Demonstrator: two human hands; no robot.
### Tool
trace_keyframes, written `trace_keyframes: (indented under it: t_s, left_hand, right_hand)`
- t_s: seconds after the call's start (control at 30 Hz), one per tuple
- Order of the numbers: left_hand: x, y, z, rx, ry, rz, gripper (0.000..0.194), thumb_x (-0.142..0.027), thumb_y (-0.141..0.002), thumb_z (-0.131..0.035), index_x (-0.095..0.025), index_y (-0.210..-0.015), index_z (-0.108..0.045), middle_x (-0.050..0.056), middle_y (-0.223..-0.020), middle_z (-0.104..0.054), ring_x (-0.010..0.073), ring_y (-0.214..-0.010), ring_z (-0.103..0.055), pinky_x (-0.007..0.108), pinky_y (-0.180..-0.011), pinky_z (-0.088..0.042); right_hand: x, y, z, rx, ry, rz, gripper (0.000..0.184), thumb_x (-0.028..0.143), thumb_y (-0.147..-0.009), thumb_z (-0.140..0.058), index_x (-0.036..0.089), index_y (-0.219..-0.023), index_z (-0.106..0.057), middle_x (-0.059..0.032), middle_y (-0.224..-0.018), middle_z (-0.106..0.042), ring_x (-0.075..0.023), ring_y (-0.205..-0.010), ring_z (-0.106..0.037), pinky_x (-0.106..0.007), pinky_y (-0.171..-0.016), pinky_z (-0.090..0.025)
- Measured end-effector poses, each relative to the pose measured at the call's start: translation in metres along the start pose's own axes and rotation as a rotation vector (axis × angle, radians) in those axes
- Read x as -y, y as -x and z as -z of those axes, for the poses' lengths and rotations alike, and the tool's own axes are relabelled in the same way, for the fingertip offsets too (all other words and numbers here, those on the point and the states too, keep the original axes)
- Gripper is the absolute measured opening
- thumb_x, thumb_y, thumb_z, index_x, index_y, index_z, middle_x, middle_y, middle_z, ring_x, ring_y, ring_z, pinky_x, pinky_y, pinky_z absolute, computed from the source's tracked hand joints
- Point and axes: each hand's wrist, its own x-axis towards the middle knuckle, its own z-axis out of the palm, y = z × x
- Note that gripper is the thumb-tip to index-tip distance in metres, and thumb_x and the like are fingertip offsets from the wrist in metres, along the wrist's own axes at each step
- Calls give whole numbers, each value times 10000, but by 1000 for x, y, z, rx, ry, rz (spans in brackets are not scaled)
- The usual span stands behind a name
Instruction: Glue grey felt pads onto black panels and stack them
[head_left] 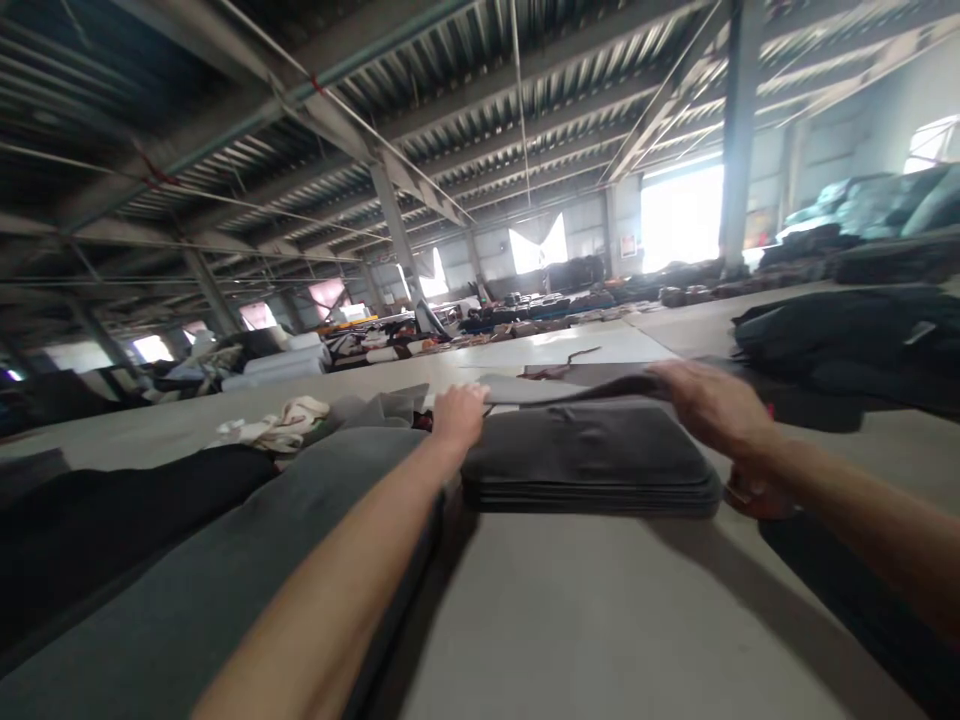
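Note:
A stack of dark grey fabric panels with rounded corners (pixel 592 450) lies on the table in front of me. Above its far edge a grey fabric piece (pixel 570 388) is held up, stretched between my two hands. My left hand (pixel 459 412) is closed on the left end of that piece. At its right end my right hand (pixel 705 400) grips the fabric, the fingers partly hidden and slightly blurred. Beneath my right forearm another hand (pixel 746 492), apparently a second person's, is beside the stack's right side.
Large grey cloth (pixel 300 550) and black cloth (pixel 165 500) lie along the left. A crumpled cream cloth (pixel 281 425) sits beyond them. Dark fabric (pixel 862 335) is heaped at the right on the pale tabletop (pixel 585 620). Farther back stands a pillar (pixel 739 140).

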Motion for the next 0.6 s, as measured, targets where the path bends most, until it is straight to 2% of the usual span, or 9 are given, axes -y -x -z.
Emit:
trace_keyframes:
  t_s: [0.1, 0.2, 0.33, 0.5, 0.6]
  left_hand:
    - [-20, 25, -67, 149, -7, 37, 247, -350, -956, -635, -164, -1118, -647, 76, -1127, -672, 219, -1025, -653, 445, -903, -566]
    - [-24, 43, -105, 209, -1, 71, 278, -352, -960, -629, -167, -1167, -631, 85, -1173, -654, 219, -1032, -651, 434, -888, -576]
    - [-14, 44, -120, 218, 20, 53, 301, -346, -962, -623, -176, -1211, -617, 95, -1244, -628, 232, -1092, -633, 447, -919, -568]
    - [-7, 49, -128, 183, 30, 59, 378, -340, -960, -627, -184, -1300, -573, 114, -1348, -577, 264, -1181, -600, 489, -974, -545]
    - [-8, 56, -135, 174, 46, 52, 380, -337, -960, -627, -186, -1304, -572, 115, -1357, -574, 266, -1189, -597, 496, -988, -538]
  right_hand:
    - [-3, 34, -52, 270, -61, 85, 459, 3, -904, -366, 133, -1172, -716, -182, -1244, -676, -322, -1217, -607, -499, -1049, -451]
    - [-2, 60, -76, 378, -94, 75, 506, 7, -923, -331, 156, -1245, -692, -157, -1296, -655, -290, -1181, -634, -446, -998, -501]
    - [-4, 71, -81, 352, -52, 84, 490, 31, -927, -364, 173, -1281, -672, -130, -1305, -655, -264, -1175, -639, -381, -971, -526]
    - [-11, 75, -85, 279, 10, 158, 492, 29, -898, -395, 145, -1298, -658, -146, -1298, -655, -276, -1166, -645, -392, -977, -538]
    - [-8, 78, -87, 283, 17, 171, 504, 14, -875, -401, 132, -1287, -666, -164, -1294, -653, -289, -1167, -643, -417, -983, -539]
